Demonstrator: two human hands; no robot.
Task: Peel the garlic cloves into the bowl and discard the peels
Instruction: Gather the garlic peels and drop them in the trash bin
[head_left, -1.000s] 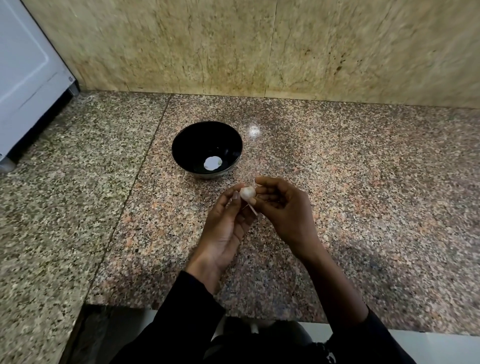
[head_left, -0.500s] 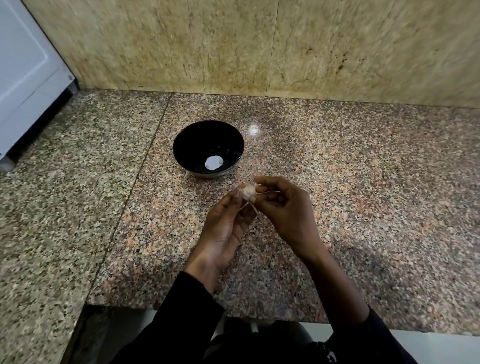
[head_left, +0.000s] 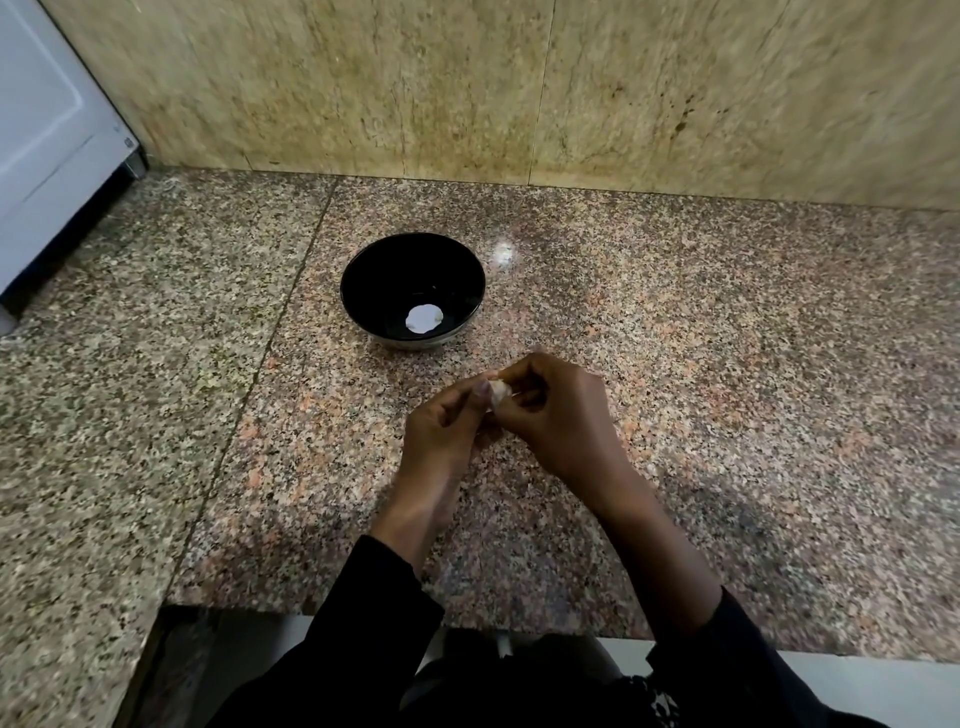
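Observation:
A pale garlic clove (head_left: 497, 391) is pinched between the fingertips of both hands, just above the granite counter. My left hand (head_left: 449, 426) grips it from the left with thumb and fingers. My right hand (head_left: 558, 415) curls over it from the right, hiding most of the clove. A black bowl (head_left: 363, 280) stands a short way behind and to the left of the hands. One white peeled clove (head_left: 423, 318) lies at the bowl's bottom.
The speckled granite counter (head_left: 727, 389) runs to a beige stone wall (head_left: 519, 88) at the back. A white appliance (head_left: 41, 135) stands at the far left. The counter's front edge lies just below my forearms.
My right hand has rolled over the clove, its fingers closing more tightly around it. The thin strand of peel seen hanging earlier is hidden now. The bowl has not moved.

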